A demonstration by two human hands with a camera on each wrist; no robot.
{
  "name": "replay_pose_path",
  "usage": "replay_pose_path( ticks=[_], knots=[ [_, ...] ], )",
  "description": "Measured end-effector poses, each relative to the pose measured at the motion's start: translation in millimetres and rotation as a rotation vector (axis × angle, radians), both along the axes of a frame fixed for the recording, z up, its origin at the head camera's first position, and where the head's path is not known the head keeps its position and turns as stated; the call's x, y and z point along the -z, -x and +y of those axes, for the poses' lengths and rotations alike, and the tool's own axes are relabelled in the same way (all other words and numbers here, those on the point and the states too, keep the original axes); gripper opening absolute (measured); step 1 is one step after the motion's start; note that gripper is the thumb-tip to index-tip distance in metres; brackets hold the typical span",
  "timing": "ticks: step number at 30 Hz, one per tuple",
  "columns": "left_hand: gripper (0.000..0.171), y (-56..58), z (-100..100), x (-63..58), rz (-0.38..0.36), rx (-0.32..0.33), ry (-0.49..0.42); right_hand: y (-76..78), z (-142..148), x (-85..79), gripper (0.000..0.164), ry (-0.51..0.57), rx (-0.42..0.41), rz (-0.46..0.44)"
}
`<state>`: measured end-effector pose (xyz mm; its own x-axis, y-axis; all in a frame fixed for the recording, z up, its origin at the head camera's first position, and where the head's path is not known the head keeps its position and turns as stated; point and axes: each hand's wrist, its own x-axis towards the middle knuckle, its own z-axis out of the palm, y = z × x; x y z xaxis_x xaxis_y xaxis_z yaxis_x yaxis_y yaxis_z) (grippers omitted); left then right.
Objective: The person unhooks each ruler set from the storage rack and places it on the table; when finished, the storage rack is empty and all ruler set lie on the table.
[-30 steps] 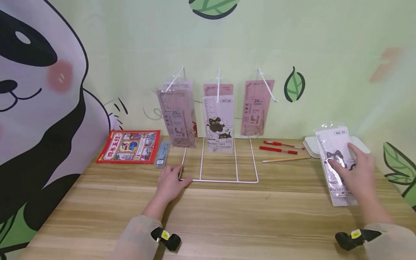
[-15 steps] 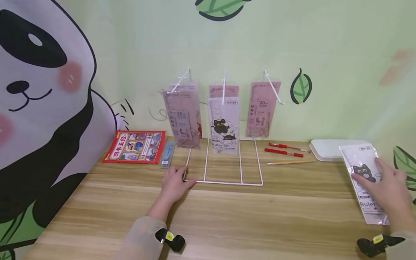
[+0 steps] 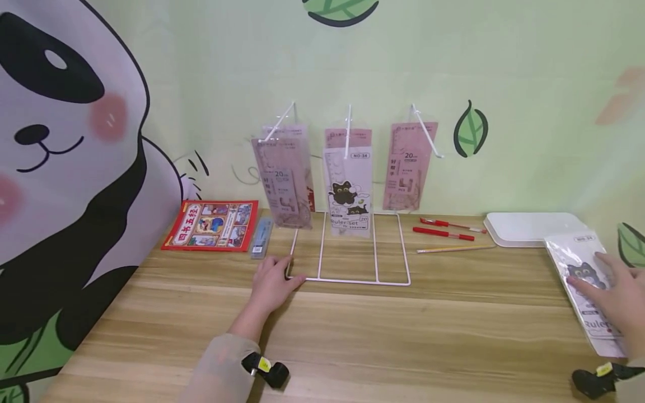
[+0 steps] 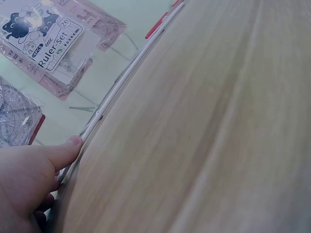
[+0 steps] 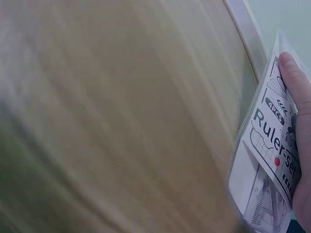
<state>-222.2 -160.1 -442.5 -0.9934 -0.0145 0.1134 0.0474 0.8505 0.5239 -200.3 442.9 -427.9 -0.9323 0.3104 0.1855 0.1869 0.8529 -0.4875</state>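
Note:
My left hand (image 3: 272,284) holds the front left corner of a white wire display rack (image 3: 353,281); in the left wrist view its thumb (image 4: 68,151) lies on the wire. Off to the far right, my right hand (image 3: 617,294) grips a white ruler set in a clear sleeve (image 3: 574,252), printed with black cats. Its thumb lies across the front of the packet, whose "Ruler-set" lettering faces the right wrist camera. From the rack's prongs hang pink ruler sets (image 3: 282,184) on the left, a white cat ruler set (image 3: 347,193) in the middle and another pink one (image 3: 409,168) on the right.
A red booklet (image 3: 214,225) and a small blue-grey case (image 3: 262,238) lie left of the rack. To its right are two red pens (image 3: 443,233), a yellow pencil (image 3: 456,249) and a white flat case (image 3: 534,226) beside the held packet. A panda-printed wall stands behind.
My right hand has moved right and closer to me with the ruler set, uncovering more of the white case. The left hand stays on the rack's corner; the head view has shifted slightly.

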Motion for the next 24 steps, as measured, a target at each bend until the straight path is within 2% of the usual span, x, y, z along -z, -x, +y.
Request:
replay_pose_path(
  ticks=[10, 19, 24],
  knots=[
    [0.063, -1.4, 1, 0.2, 0.001, 0.001, -0.002, -4.1, 9, 11.0, 0.089, -0.074, -0.005, -0.083],
    [0.063, 0.2, 0, 1.6, 0.012, -0.008, -0.007, -0.4, 20, 15.5, 0.09, -0.195, -0.041, -0.152],
    [0.062, -0.4, 0, 2.3, 0.018, -0.007, -0.01, -1.0, 25, 18.1, 0.088, -0.223, -0.047, -0.138]
  ],
)
